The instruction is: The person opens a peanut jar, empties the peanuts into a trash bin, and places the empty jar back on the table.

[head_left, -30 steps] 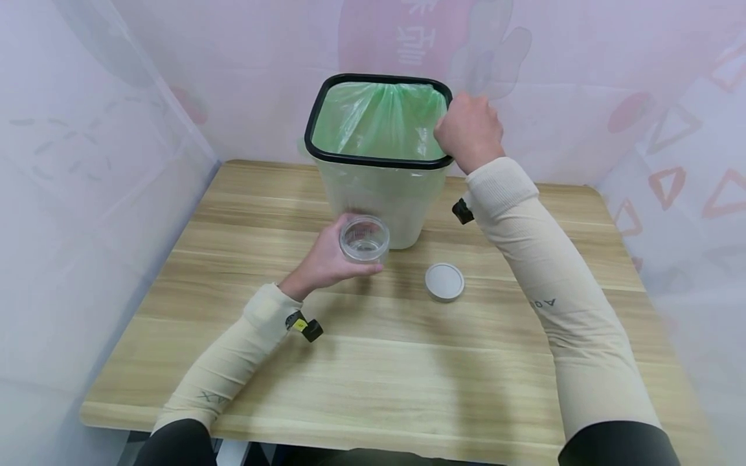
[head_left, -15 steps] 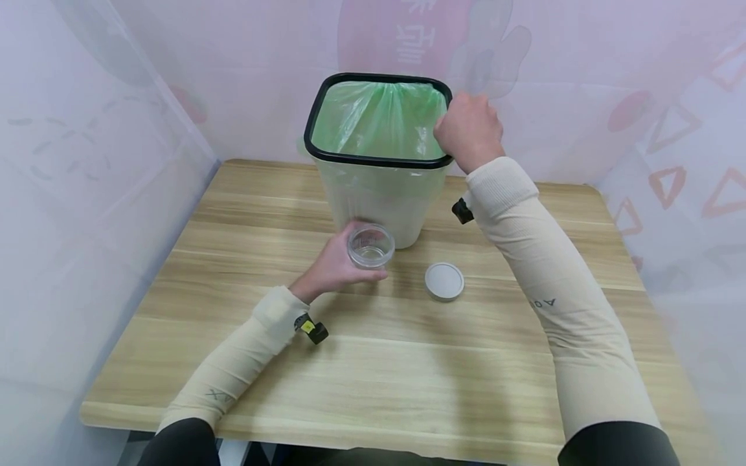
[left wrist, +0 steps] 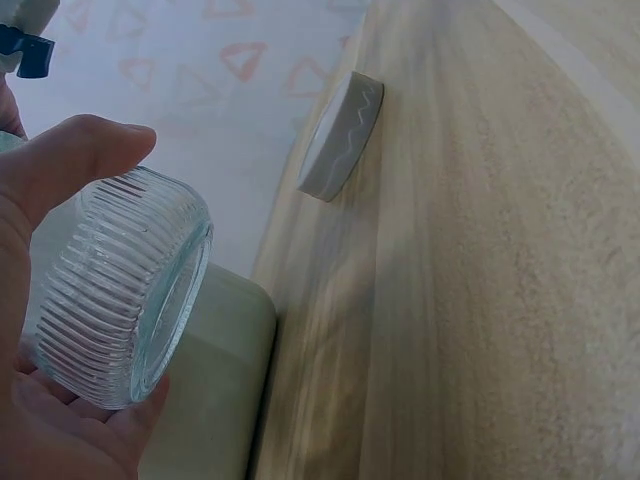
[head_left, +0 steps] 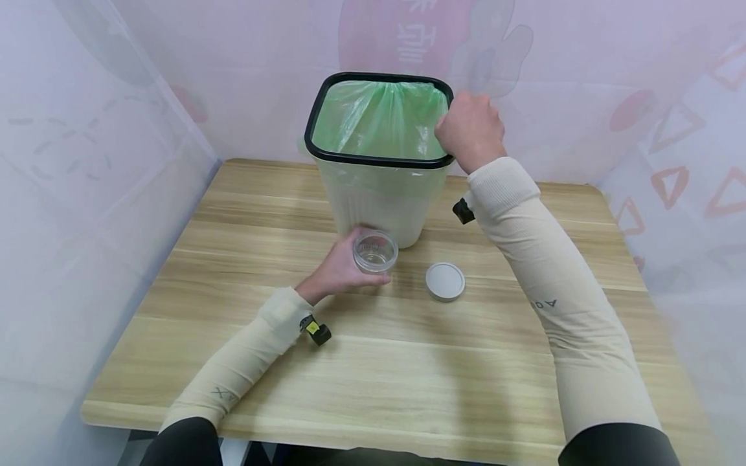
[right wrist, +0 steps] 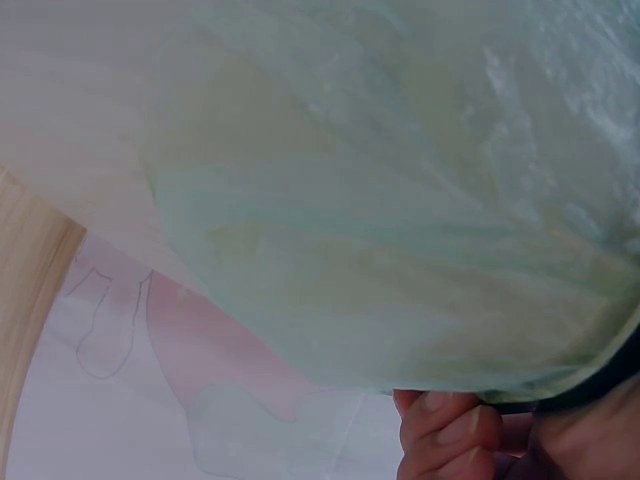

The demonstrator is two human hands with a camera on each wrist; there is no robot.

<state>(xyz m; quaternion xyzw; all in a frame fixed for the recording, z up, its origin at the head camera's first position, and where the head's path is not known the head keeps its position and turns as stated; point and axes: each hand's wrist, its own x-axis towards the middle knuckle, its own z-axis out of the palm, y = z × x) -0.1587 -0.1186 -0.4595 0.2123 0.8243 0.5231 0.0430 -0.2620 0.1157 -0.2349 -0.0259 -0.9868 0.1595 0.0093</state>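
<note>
In the head view my left hand (head_left: 344,262) holds a clear glass jar (head_left: 375,252) in front of the bin, thumb on the near side. The left wrist view shows the ribbed side of the glass jar (left wrist: 125,290), which is off the tabletop with no lid on it. My right hand (head_left: 473,133) grips the black rim (head_left: 379,160) of a pale bin (head_left: 379,200) at its right side. Curled fingertips (right wrist: 450,430) show under the rim in the right wrist view. A green bag (head_left: 379,120) lines the bin, and its bottom is hidden.
A round white lid (head_left: 445,281) lies on the wooden table (head_left: 373,382), right of the glass jar. Printed cloth walls (head_left: 256,58) stand behind and beside the table. The bin stands near the table's back edge.
My left hand has shifted a little to the right and nearer to me with the glass jar. The right hand, the bin and the lid have stayed in place.
</note>
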